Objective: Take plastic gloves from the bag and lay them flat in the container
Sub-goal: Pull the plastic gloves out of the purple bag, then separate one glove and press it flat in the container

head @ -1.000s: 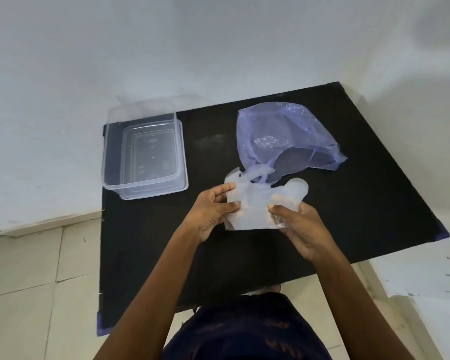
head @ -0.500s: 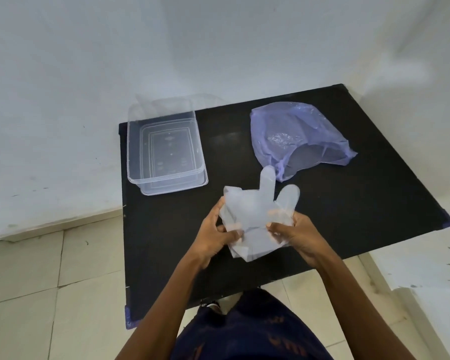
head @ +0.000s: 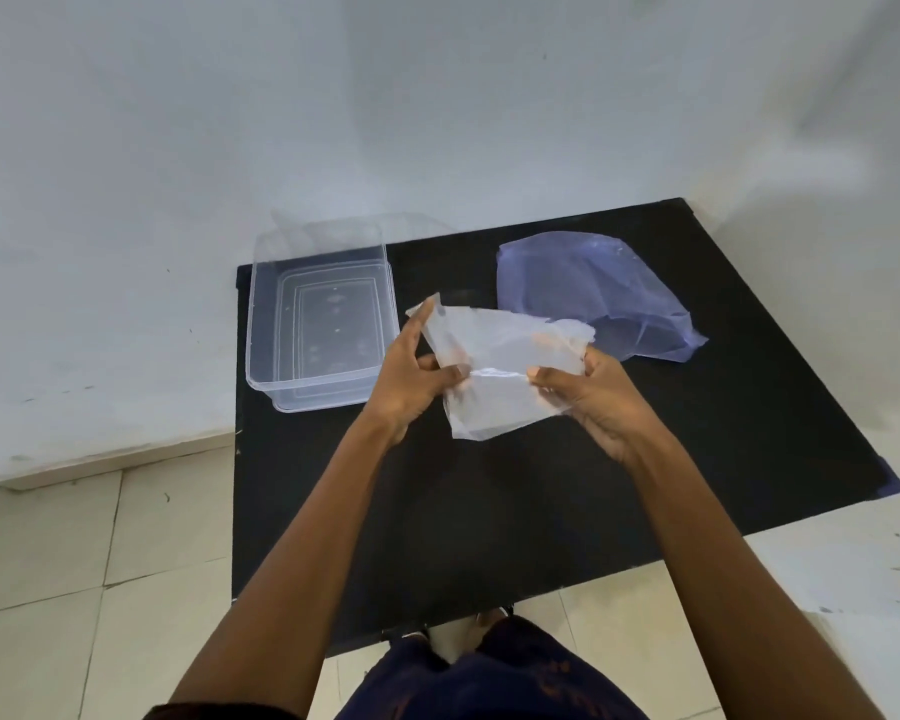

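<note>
A clear plastic glove (head: 500,371) is held up in the air above the black tabletop (head: 541,485), between both hands, just right of the container (head: 323,314) and in front of the bag (head: 588,288). Its long axis runs slantwise, from a near edge hanging low between the wrists up and away toward the far right, where its crumpled upper edge lies close to the bag's mouth; which end is the cuff cannot be told, since the film is bunched and see-through. The left hand (head: 411,376) grips the glove's left side: its thumb presses the film against curled fingers (head: 432,317), one of which stands up behind the top left corner. The right hand (head: 588,402) pinches the right side, thumb tip on the near face and the other fingers curled behind the film, seen faintly through it. Both hands are closed on the glove, fingers pressed together rather than spread. The container is a clear rectangular tub, open at the top, standing at the far left corner of the tabletop with its long side running away from the person; nothing shows inside it but its ribbed floor. The bag is thin bluish-purple plastic, lying slumped at the far right with its opening toward the near right. A pale wall (head: 437,122) rises behind, and tiled floor (head: 100,563) shows to the left.
</note>
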